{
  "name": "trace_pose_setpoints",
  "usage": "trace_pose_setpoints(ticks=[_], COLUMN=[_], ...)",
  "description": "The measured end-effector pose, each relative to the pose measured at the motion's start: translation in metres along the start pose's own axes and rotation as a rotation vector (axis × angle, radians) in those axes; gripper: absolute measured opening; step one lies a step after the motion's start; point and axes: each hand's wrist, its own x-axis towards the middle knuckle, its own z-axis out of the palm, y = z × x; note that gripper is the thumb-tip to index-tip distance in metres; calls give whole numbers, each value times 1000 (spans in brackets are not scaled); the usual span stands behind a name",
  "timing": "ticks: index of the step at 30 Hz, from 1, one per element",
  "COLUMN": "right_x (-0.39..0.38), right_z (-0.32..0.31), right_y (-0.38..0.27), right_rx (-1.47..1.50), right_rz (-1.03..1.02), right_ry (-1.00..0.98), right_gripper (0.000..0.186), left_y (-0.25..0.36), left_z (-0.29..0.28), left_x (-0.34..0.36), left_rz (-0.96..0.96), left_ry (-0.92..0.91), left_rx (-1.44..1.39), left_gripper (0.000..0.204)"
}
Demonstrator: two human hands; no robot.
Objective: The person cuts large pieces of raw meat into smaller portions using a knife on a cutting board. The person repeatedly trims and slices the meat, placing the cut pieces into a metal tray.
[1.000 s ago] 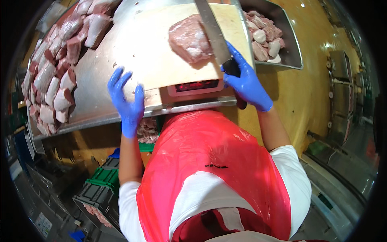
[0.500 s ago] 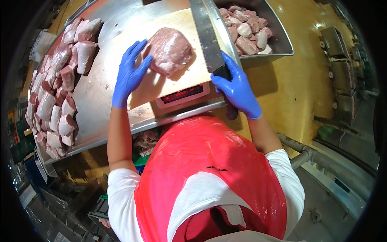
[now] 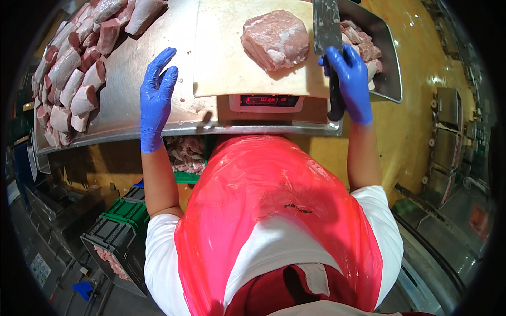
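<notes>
A thick round piece of raw meat point(image 3: 275, 40) lies on the pale cutting board point(image 3: 221, 73). Under the board's near edge shows a scale point(image 3: 266, 103) with a lit red display. My left hand point(image 3: 157, 100), in a blue glove, hovers left of the board, fingers loosely apart and holding nothing. In my gloved right hand point(image 3: 350, 84) is the black handle of a broad-bladed knife point(image 3: 328, 26). The blade points away from me, just right of the meat. Part of the handle is hidden by my fingers.
Many cut meat pieces point(image 3: 66, 68) lie at the left of the steel table point(image 3: 124, 79). A steel bin point(image 3: 396, 79) of meat chunks stands to the right. Below the table are a green crate point(image 3: 187, 177) with trimmings and a grey crate point(image 3: 134, 258) holding meat.
My left hand has come off the meat and drawn back to the left. The view has shifted, and the right hand still grips the knife, its blade now nearly straight ahead.
</notes>
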Motion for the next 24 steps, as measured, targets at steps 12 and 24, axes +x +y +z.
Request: trace_pose_setpoints(ticks=[12,24], right_x=[72,-21], right_z=[57,54], right_y=[56,38], right_rx=[216,-557], right_rz=[-108,-481], right_ry=[225,-32], right_gripper=[19,34], left_y=[-16,-15], left_z=[165,78], left_x=[90,-19], left_rz=[-231,-96], left_ry=[-204,136], left_rx=[-637,-305], left_gripper=[54,15])
